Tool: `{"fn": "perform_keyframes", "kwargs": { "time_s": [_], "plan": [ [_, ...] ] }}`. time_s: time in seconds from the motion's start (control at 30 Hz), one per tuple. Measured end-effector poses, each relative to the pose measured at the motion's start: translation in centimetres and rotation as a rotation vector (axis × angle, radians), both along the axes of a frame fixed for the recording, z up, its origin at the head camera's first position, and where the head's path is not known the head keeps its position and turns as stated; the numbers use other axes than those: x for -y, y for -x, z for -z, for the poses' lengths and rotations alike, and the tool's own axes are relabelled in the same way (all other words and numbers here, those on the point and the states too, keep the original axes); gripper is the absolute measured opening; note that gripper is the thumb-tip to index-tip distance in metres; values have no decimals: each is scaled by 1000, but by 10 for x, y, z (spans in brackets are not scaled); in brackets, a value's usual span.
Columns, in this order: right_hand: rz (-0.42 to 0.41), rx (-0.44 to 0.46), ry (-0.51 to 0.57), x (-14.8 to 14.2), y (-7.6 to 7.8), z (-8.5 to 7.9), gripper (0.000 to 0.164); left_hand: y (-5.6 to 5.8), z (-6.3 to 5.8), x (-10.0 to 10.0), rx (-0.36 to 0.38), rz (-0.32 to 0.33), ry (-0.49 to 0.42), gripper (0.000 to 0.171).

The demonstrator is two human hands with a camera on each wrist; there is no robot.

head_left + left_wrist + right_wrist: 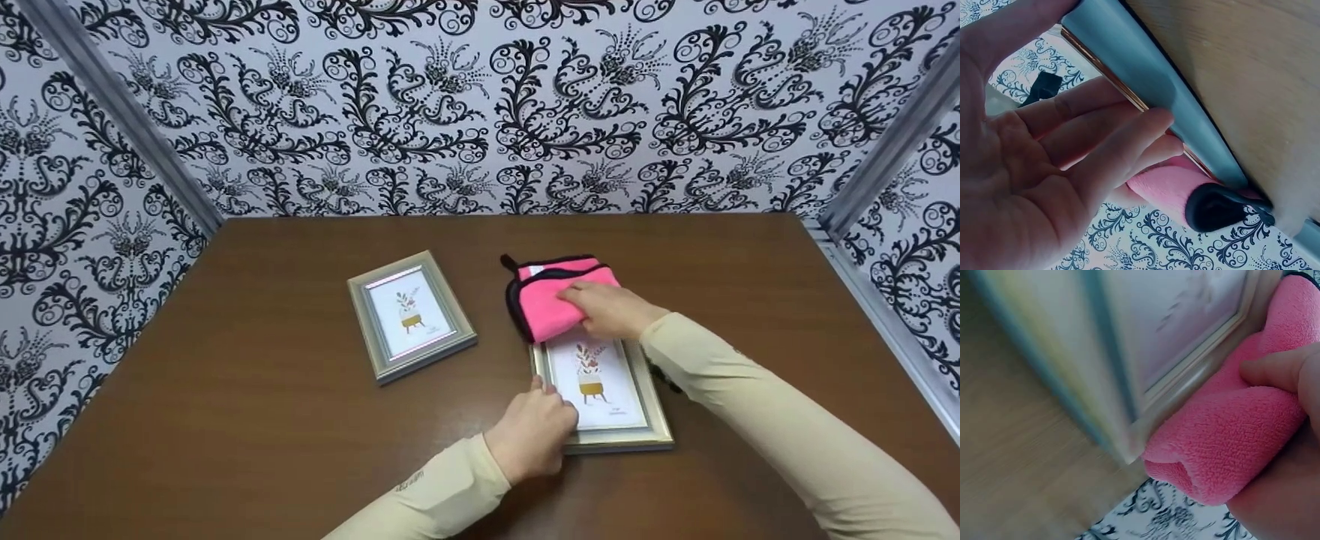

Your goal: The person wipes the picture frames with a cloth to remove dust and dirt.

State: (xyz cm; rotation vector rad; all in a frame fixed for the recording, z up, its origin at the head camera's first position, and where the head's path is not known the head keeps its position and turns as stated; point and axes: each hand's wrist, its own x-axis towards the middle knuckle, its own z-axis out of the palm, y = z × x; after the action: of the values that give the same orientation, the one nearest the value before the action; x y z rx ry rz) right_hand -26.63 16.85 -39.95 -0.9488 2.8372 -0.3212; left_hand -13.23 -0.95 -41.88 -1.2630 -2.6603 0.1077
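A picture frame (611,382) with a drawing of a potted plant lies on the table, its far part covered by a folded pink cloth (551,304) with black trim. My right hand (611,309) grips the cloth and presses it on the frame's far edge; the right wrist view shows the thumb on the fuzzy cloth (1235,433). With my left hand (534,431) I hold the same frame at its near left corner. In the left wrist view its fingers (1123,135) bend against the frame's grey side (1185,107).
A second, similar picture frame (412,315) lies face up to the left on the brown table (262,420). Patterned walls (480,112) enclose the back and sides. A small black loop (509,262) sticks out from the cloth's corner.
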Motion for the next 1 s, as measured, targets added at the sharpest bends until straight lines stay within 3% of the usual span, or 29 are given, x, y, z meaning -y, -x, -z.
{"fn": "perform_keyframes", "kwargs": {
  "time_s": [0.13, 0.33, 0.6, 0.77, 1.0],
  "plan": [
    [54, -5, 1, -20, -4, 0, 52, -1, 0, 0, -19, -6, 1, 17],
    [102, -75, 29, -41, -14, 0, 44, -2, 0, -3, 24, -28, 7, 18],
    [133, -190, -8, -12, -35, 4, 25, 0, -1, -2, -4, -54, 35, 19],
    [65, -248, 22, 15, -45, 3, 19, -1, 0, -1, -1, -57, 49, 21],
    [-97, -155, 94, 35, -47, 2, 35, -2, 4, -1, -1, -54, 31, 25]
  ]
}}
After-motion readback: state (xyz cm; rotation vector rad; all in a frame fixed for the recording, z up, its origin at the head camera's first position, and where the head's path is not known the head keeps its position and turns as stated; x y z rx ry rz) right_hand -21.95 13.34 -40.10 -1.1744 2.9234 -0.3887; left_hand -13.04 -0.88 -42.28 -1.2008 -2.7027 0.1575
